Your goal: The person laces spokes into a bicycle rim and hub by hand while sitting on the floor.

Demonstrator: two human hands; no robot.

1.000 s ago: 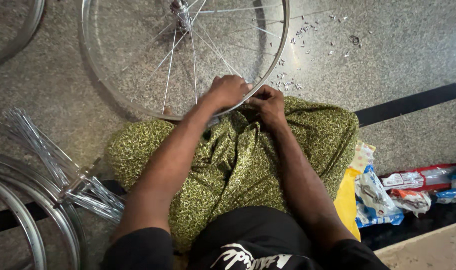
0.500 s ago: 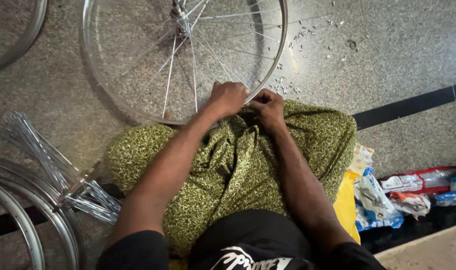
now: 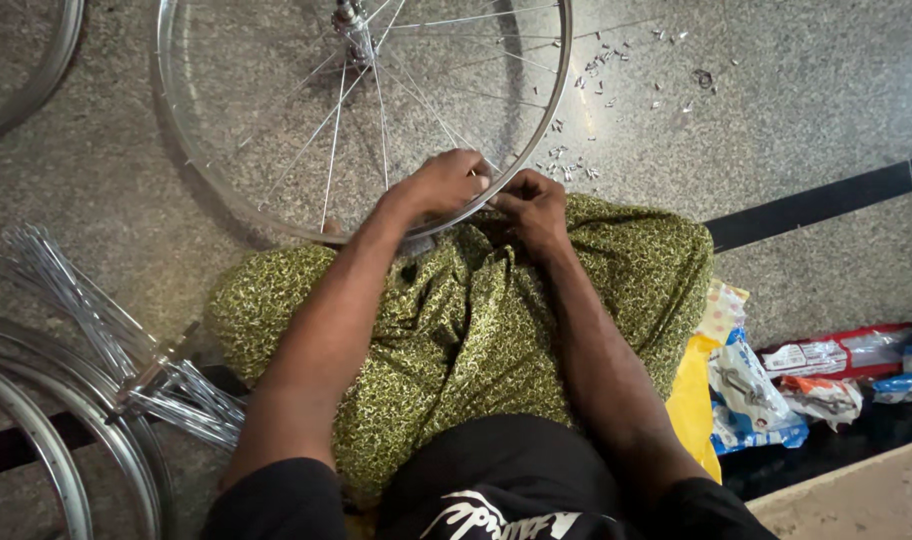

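Nearest the camera, two bare forearms are seen reaching out over a lap draped in green patterned cloth (image 3: 476,320), the person seated on a speckled stone floor (image 3: 806,110). The left hand (image 3: 441,185) is curled over the near edge of one spoked bicycle wheel (image 3: 226,190), its fingers closed on the silver rim; the right hand (image 3: 531,205) is pinched tight against the same stretch of rim, touching the left, though what is held between its fingertips cannot be told. The wheel is laid flat on the floor, its near edge resting at the knees, its hub (image 3: 354,25) at the top of the frame. To the left of the lap, one bundle of loose silver spokes (image 3: 86,310) is fanned across the floor, just beside two bare rims (image 3: 36,420) stacked at the lower left corner. To the right, several crumpled plastic packets (image 3: 776,385), blue, white and red, are heaped beside a yellow bag (image 3: 691,400). Farther off, a scatter of small metal nipples (image 3: 596,85), too many and too small to count, is strewn beyond the wheel, and a third bare rim (image 3: 46,75) is cut off by the upper left corner.
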